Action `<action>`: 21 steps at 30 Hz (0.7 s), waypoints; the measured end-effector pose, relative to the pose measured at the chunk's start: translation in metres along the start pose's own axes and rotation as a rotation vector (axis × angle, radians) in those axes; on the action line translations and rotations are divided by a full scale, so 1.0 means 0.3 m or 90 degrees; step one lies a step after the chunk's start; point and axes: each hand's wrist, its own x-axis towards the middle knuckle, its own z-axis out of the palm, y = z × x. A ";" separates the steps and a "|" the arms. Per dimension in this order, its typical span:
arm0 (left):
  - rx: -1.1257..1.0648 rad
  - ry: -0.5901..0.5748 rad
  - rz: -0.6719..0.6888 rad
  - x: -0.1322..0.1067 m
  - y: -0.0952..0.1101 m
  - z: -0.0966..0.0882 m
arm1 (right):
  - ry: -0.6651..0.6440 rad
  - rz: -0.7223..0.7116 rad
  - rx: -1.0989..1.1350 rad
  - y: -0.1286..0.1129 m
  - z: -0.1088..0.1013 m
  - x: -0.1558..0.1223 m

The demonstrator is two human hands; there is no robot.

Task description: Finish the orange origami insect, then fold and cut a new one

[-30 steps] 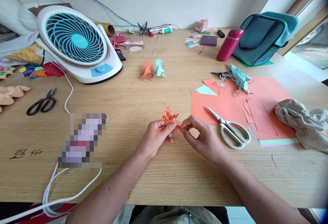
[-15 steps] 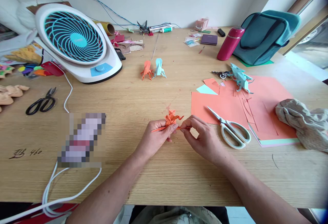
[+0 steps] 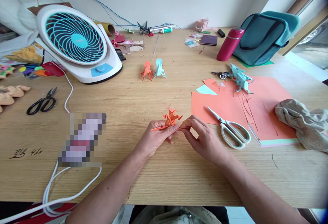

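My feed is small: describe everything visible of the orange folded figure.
Held left of the white-handled scissors, the orange folded figure looks like creased paper, with pointed flaps at top and sides and a thin strip jutting left. The left hand pinches its base; the right hand pinches a tip at its right. Its underside is hidden.

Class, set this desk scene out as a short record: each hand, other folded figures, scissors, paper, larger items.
Left hand: holds an orange paper figure
Right hand: fingers pinch a thin part of that figure
Other folded figures: small orange one beside small pale-blue one; larger blue-green one farther right
Scissors: white-handled pair, near the right hand; black-handled pair, far left
Paper: orange sheets, right
Larger items: fan, left; pink bottle and teal bag, back right
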 end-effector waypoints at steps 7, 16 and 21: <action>-0.020 -0.047 -0.013 0.003 -0.004 -0.016 | -0.036 -0.039 -0.040 0.005 -0.007 -0.003; 0.016 -0.085 0.021 0.013 -0.001 -0.032 | -0.017 -0.082 -0.057 0.007 -0.006 -0.001; 0.014 -0.091 0.019 0.008 -0.008 -0.028 | -0.022 -0.090 -0.042 0.011 -0.007 0.000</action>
